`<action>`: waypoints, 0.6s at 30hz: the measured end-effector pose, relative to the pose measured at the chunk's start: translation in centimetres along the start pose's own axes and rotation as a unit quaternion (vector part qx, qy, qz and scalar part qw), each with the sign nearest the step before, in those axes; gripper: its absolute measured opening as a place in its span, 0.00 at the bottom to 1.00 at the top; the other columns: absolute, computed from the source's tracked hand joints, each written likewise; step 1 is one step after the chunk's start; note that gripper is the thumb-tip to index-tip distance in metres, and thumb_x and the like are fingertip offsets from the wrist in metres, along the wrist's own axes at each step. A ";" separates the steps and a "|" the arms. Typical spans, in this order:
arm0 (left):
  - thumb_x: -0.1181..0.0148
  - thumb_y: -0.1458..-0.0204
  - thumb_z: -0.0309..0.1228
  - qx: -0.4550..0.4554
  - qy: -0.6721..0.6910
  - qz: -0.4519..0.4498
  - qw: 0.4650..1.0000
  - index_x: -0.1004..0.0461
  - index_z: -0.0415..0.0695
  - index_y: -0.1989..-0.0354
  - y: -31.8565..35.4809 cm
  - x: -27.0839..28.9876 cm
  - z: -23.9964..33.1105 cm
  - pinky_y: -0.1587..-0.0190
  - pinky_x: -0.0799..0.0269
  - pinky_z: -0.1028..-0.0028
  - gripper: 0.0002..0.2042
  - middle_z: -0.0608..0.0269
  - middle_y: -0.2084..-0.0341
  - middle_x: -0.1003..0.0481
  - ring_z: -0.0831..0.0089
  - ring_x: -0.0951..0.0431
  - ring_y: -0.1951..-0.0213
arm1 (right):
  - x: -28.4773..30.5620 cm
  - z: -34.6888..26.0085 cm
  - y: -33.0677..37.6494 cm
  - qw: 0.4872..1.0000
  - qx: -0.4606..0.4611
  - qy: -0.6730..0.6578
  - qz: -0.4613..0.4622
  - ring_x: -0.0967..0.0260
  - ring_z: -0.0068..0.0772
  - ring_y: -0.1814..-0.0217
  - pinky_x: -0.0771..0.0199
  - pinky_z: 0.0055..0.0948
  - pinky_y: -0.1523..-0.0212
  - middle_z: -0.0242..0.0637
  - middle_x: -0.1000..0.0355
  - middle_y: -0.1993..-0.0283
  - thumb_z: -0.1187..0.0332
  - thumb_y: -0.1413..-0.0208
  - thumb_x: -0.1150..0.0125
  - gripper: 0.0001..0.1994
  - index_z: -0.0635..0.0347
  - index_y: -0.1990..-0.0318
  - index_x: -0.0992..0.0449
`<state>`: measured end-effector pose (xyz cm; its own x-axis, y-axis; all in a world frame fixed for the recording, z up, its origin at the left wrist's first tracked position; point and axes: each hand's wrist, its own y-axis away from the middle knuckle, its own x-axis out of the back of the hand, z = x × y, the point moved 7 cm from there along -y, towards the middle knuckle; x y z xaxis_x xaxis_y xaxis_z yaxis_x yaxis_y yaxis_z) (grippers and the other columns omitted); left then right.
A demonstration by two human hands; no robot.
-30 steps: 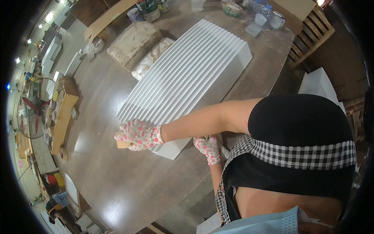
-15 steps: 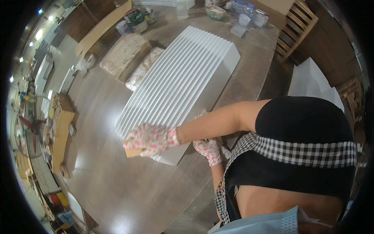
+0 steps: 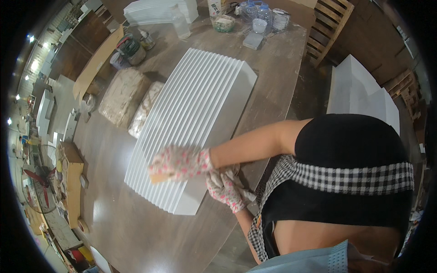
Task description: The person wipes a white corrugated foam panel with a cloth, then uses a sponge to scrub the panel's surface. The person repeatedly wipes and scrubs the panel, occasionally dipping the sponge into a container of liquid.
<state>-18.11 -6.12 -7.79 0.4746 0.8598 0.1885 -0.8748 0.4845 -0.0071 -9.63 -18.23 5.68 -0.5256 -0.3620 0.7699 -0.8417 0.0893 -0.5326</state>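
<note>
A white ridged panel (image 3: 182, 104) with plain angled sides lies lengthwise on the brown table. Over the ridges near its front end is my right hand (image 3: 182, 163), in a white glove with pink dots and blurred by motion. Its fingers are closed around a small tan sanding pad (image 3: 160, 177), which is against the panel. Below the right forearm, my left hand (image 3: 225, 189), gloved alike, lies by the panel's right side with its visible fingers stretched out. Part of it is hidden behind the right wrist.
Left of the panel lie two plastic-wrapped packages (image 3: 124, 98). Cans (image 3: 132, 49), a clear bottle (image 3: 180, 22), a bowl (image 3: 223, 23) and water jugs (image 3: 257, 12) stand along the far side. Another white ridged piece (image 3: 152, 12) lies at the far left. A wooden chair (image 3: 328, 27) is beyond the table's right edge.
The view has shifted, so the table and panel appear lower and further left. My right hand has slid with the pad from the panel's front edge back along the ridges. My left hand stays beside the panel.
</note>
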 end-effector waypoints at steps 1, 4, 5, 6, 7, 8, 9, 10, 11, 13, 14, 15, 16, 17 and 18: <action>0.42 0.46 0.21 0.071 0.028 0.013 0.997 0.35 0.33 0.38 0.0 -0.1 -1.3 0.38 0.36 0.66 0.25 0.50 0.44 0.28 0.63 0.27 0.44 | -0.6 0.6 0.5 1.000 -0.006 -0.008 0.014 0.27 0.38 0.54 0.28 0.39 0.44 0.36 0.27 0.62 0.56 0.42 0.44 0.18 0.56 0.50 0.28; 0.43 0.46 0.20 -0.015 0.025 0.028 0.999 0.36 0.31 0.38 0.1 -0.1 -0.5 0.41 0.31 0.67 0.25 0.51 0.45 0.28 0.65 0.26 0.46 | 2.6 7.8 4.2 0.999 0.004 0.004 0.048 0.26 0.35 0.58 0.24 0.38 0.50 0.35 0.27 0.66 0.52 0.39 0.45 0.16 0.55 0.57 0.27; 0.41 0.49 0.19 0.000 0.025 0.049 0.998 0.35 0.32 0.39 0.1 0.0 -0.8 0.43 0.30 0.68 0.26 0.51 0.45 0.27 0.64 0.25 0.47 | 4.6 12.4 5.9 0.999 -0.046 -0.001 0.014 0.26 0.36 0.58 0.24 0.38 0.52 0.36 0.27 0.66 0.52 0.39 0.45 0.16 0.55 0.58 0.26; 0.41 0.47 0.21 0.020 0.098 0.037 0.994 0.34 0.33 0.39 0.2 -0.3 -1.2 0.42 0.30 0.67 0.25 0.51 0.45 0.27 0.64 0.26 0.46 | 7.9 16.3 7.5 0.998 -0.038 -0.006 0.046 0.26 0.37 0.58 0.24 0.39 0.54 0.36 0.27 0.66 0.51 0.39 0.45 0.16 0.55 0.58 0.26; 0.41 0.47 0.22 0.020 0.062 0.047 0.997 0.34 0.33 0.39 0.3 -0.1 -1.2 0.41 0.30 0.66 0.25 0.51 0.44 0.28 0.64 0.27 0.45 | 11.7 19.3 9.0 0.986 -0.024 0.118 0.119 0.26 0.40 0.59 0.25 0.42 0.55 0.38 0.26 0.63 0.50 0.39 0.46 0.17 0.56 0.58 0.26; 0.41 0.47 0.22 0.016 0.072 0.050 0.996 0.32 0.33 0.40 0.3 -0.2 -1.1 0.41 0.31 0.66 0.23 0.51 0.44 0.28 0.63 0.28 0.44 | 14.3 24.1 10.8 0.975 -0.148 0.151 0.066 0.28 0.39 0.55 0.27 0.38 0.50 0.41 0.26 0.59 0.52 0.39 0.43 0.21 0.52 0.44 0.28; 0.41 0.47 0.21 0.008 0.092 0.053 0.994 0.31 0.33 0.41 0.3 -0.2 -1.0 0.40 0.32 0.66 0.22 0.50 0.43 0.29 0.63 0.28 0.43 | 17.2 27.4 11.9 0.954 -0.224 0.173 0.100 0.28 0.45 0.54 0.28 0.40 0.50 0.44 0.27 0.56 0.50 0.42 0.40 0.24 0.53 0.43 0.29; 0.41 0.47 0.21 -0.002 0.079 0.050 0.996 0.30 0.33 0.43 0.4 -0.2 -0.9 0.39 0.33 0.66 0.21 0.50 0.43 0.29 0.63 0.29 0.43 | 19.4 29.4 13.1 0.936 -0.272 0.200 0.097 0.30 0.49 0.51 0.29 0.42 0.49 0.46 0.29 0.54 0.51 0.44 0.38 0.26 0.53 0.41 0.29; 0.41 0.47 0.21 -0.007 0.066 0.046 0.997 0.29 0.33 0.44 0.3 -0.3 -0.8 0.38 0.34 0.66 0.20 0.50 0.42 0.30 0.63 0.29 0.42 | 20.8 30.2 13.3 0.922 -0.276 0.246 0.110 0.32 0.51 0.48 0.31 0.45 0.47 0.47 0.30 0.52 0.53 0.47 0.36 0.27 0.53 0.41 0.30; 0.41 0.47 0.21 0.021 0.082 0.059 0.995 0.25 0.34 0.48 0.1 -0.1 -1.2 0.36 0.38 0.64 0.17 0.49 0.42 0.29 0.60 0.30 0.40 | 21.1 30.1 13.8 0.908 -0.328 0.242 0.101 0.33 0.49 0.46 0.32 0.46 0.46 0.47 0.33 0.48 0.57 0.50 0.34 0.29 0.54 0.40 0.31; 0.41 0.48 0.22 0.007 0.046 0.060 0.997 0.25 0.35 0.47 0.0 0.0 -0.9 0.36 0.38 0.64 0.18 0.49 0.43 0.29 0.58 0.30 0.40 | 20.0 28.1 13.2 0.930 -0.274 0.223 0.105 0.32 0.49 0.49 0.30 0.46 0.48 0.47 0.32 0.50 0.58 0.50 0.34 0.30 0.53 0.39 0.31; 0.40 0.48 0.23 0.000 0.000 0.059 0.998 0.25 0.35 0.47 -0.2 0.1 -0.7 0.36 0.38 0.63 0.18 0.49 0.43 0.28 0.57 0.30 0.40 | 18.5 26.4 12.8 0.940 -0.264 0.195 0.095 0.32 0.49 0.52 0.29 0.46 0.50 0.48 0.32 0.52 0.58 0.51 0.34 0.31 0.53 0.38 0.32; 0.40 0.48 0.24 -0.018 -0.019 0.057 0.998 0.25 0.36 0.47 -0.3 0.1 -0.3 0.36 0.38 0.62 0.18 0.50 0.44 0.27 0.56 0.30 0.40 | 16.5 24.0 12.1 0.953 -0.223 0.177 0.099 0.31 0.48 0.52 0.28 0.45 0.50 0.48 0.32 0.52 0.58 0.51 0.34 0.31 0.54 0.38 0.32; 0.40 0.49 0.24 -0.013 -0.059 0.062 0.996 0.25 0.37 0.47 -0.4 0.1 -0.3 0.36 0.39 0.61 0.18 0.50 0.45 0.27 0.56 0.30 0.39 | 14.2 21.4 11.7 0.960 -0.211 0.158 0.092 0.31 0.47 0.52 0.28 0.45 0.50 0.48 0.32 0.52 0.58 0.51 0.34 0.31 0.54 0.38 0.33; 0.38 0.50 0.25 -0.041 -0.072 0.059 0.995 0.25 0.39 0.47 -0.4 0.1 0.0 0.36 0.38 0.61 0.19 0.51 0.45 0.26 0.55 0.30 0.40 | 11.9 18.7 11.1 0.966 -0.199 0.143 0.085 0.31 0.47 0.53 0.28 0.44 0.51 0.48 0.32 0.52 0.58 0.50 0.35 0.31 0.55 0.38 0.33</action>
<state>-17.69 -6.20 -7.71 0.3450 0.8820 0.3211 -0.9100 0.3981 -0.1158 -22.90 -38.91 2.37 -0.6251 -0.0458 0.7792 -0.6918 0.4948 -0.5259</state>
